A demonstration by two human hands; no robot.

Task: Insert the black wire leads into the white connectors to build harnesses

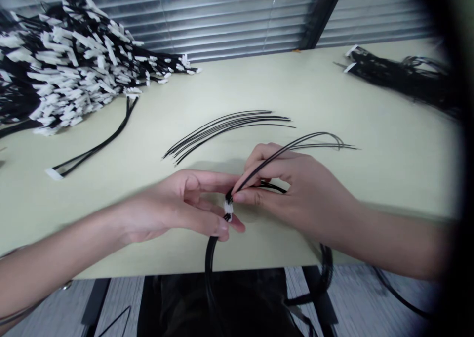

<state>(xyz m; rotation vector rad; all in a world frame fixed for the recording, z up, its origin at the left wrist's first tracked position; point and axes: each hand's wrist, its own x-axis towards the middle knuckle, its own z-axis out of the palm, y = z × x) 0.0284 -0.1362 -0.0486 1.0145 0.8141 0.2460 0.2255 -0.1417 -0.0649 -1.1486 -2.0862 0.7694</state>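
Observation:
Between the thumb and fingers of my left hand point(185, 203) is a small white connector point(228, 207) with black wires at its ends. My right hand point(292, 184) pinches thin black wires point(272, 157) by their ends at the connector's upper end; whether the tips are inside it I cannot tell. The wires' far ends loop back over the right hand. A thicker black cable point(210, 258) hangs from the connector over the table's front edge. Just beyond my hands, several loose black wires point(225, 126) lie side by side.
A big heap of black cables with white connectors point(74, 65) fills the back left of the table point(296, 85). In front of it lies one looped cable point(107, 142) with white connectors. Another black cable bundle point(400, 75) sits at the back right. Window blinds point(237, 16) stand behind.

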